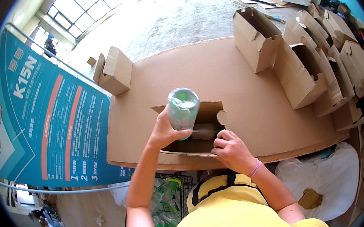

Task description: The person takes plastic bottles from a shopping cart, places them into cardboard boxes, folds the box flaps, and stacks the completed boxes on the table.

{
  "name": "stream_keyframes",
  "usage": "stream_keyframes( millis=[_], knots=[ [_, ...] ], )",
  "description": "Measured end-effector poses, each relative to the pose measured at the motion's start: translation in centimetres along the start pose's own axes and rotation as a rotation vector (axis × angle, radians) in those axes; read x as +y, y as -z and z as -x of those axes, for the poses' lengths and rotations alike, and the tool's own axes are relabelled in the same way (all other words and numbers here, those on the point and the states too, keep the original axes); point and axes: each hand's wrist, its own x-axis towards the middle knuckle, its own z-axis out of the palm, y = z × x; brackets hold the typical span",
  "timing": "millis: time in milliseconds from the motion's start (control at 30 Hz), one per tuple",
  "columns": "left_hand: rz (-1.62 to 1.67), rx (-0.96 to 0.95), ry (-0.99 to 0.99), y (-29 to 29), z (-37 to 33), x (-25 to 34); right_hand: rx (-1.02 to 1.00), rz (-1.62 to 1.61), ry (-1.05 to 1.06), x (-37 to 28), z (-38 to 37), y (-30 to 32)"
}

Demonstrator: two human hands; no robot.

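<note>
A clear plastic bottle (184,107) is in my left hand (165,130), its round base tilted up toward me. My fingers wrap its side, above the opening of a small brown cardboard box (211,107). Another clear bottle (204,132) lies inside that box, with a bit of green near its right end. At the box's right edge, my right hand (233,152) has its fingers curled closed; what they pinch is hidden. A pink band circles the right wrist.
The box stands on a large cardboard sheet (159,78). Several open cardboard boxes (299,76) crowd the right side, and another box (116,70) is at the left. A blue printed banner (33,112) leans left. Below, a black wire basket (187,186) holds several bottles (166,208).
</note>
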Motion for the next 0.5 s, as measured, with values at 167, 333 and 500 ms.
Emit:
stream_keyframes(
  millis=[167,333,500],
  knots=[
    [-0.555,-0.528,0.115,-1.2,-1.5,-0.9,0.059,0.033,-0.011,0.5,0.3,-0.7],
    [-0.855,-0.963,0.133,-4.5,-2.8,-6.6,0.042,0.033,0.041,-0.2,0.6,-0.7],
    [-0.95,-1.043,0.095,-8.6,-3.7,-9.6,0.003,0.007,0.038,0.1,0.8,-0.7]
  ],
)
